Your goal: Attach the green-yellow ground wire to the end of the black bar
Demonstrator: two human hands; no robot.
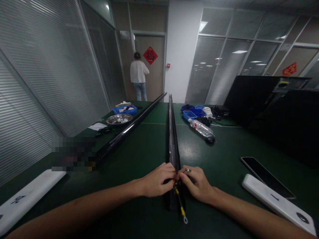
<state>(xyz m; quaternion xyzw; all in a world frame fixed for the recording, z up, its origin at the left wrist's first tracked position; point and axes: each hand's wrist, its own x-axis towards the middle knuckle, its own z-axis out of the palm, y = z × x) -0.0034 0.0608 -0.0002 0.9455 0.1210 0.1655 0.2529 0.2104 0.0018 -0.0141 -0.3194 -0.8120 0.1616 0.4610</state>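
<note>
A long black metal profile [173,139] runs away from me down the middle of the table. Over its near end, my left hand [159,179] and my right hand [196,182] meet with fingertips pinched together, both closed. From between them hangs a short yellow-green wire [179,198] with a metal ring terminal [185,219] at its free end. Its upper end disappears at the left thumb and fingertips. What the right fingertips pinch is hidden. A ring sits on a right finger.
Another long black profile [132,127] lies to the left, near a metal bowl [119,119] and a blue tray [124,110]. On the right are blue bins [189,115], a plastic bottle [202,128], a phone [266,177] and a white device [277,202]. A person [139,78] stands by the door.
</note>
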